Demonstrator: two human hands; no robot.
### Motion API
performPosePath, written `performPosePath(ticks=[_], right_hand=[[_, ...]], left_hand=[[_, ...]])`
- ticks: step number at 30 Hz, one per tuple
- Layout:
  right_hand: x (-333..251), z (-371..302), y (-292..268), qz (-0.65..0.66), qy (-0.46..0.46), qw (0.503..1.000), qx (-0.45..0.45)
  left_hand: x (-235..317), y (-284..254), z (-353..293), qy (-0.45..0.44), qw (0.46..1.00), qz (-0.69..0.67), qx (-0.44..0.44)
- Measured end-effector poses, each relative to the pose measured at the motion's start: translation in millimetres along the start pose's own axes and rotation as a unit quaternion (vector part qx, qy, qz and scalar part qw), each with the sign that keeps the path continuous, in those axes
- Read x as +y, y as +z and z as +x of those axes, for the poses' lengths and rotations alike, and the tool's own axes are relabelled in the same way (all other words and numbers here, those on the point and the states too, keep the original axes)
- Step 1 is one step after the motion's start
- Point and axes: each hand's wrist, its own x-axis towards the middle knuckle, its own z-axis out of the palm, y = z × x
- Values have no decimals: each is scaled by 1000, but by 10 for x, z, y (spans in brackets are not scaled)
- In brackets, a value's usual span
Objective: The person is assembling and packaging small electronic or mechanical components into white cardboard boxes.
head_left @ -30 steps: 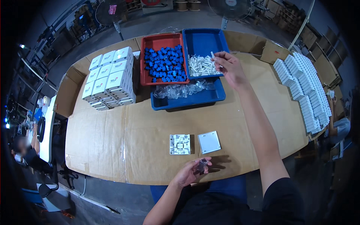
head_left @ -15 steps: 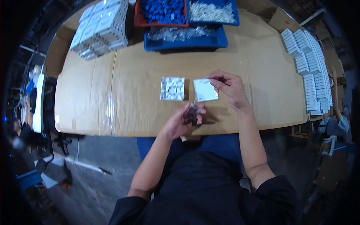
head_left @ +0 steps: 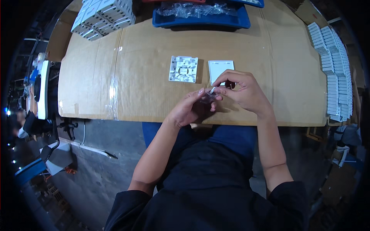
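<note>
A small clear plastic bag is held between the thumb and fingers of my left hand, close to the table's front edge. My right hand pinches a small white piece right at the bag; whether the piece is inside its mouth or just above, I cannot tell. Beyond my hands lies a square white plastic box base with its moulded inner side up. To its right a flat white square cover lies on the table, its lower right part hidden behind my right hand.
Cardboard covers the table. At the back stands a blue tray of clear plastic bags, below a red tray. White boxes are stacked at the back left, and white plates in tall stacks at the right. A person works at far left.
My right hand has come from the far edge of the cover down to the bag in my left hand. The whole view has tilted, so the table sits higher in the picture.
</note>
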Motion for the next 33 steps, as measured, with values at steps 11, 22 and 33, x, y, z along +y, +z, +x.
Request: performPosePath(ticks=[11,22,33], right_hand=[[-28,198,-69,-11,-22,995,-98],[189,281,-7,21,-77,978,-194],[53,273,68,73,94,950,-287]], left_hand=[[65,1,51,-7,1000,-24,4],[47,-21,35,-1,1000,18,23],[-1,-183,47,-9,1000,1,-15]])
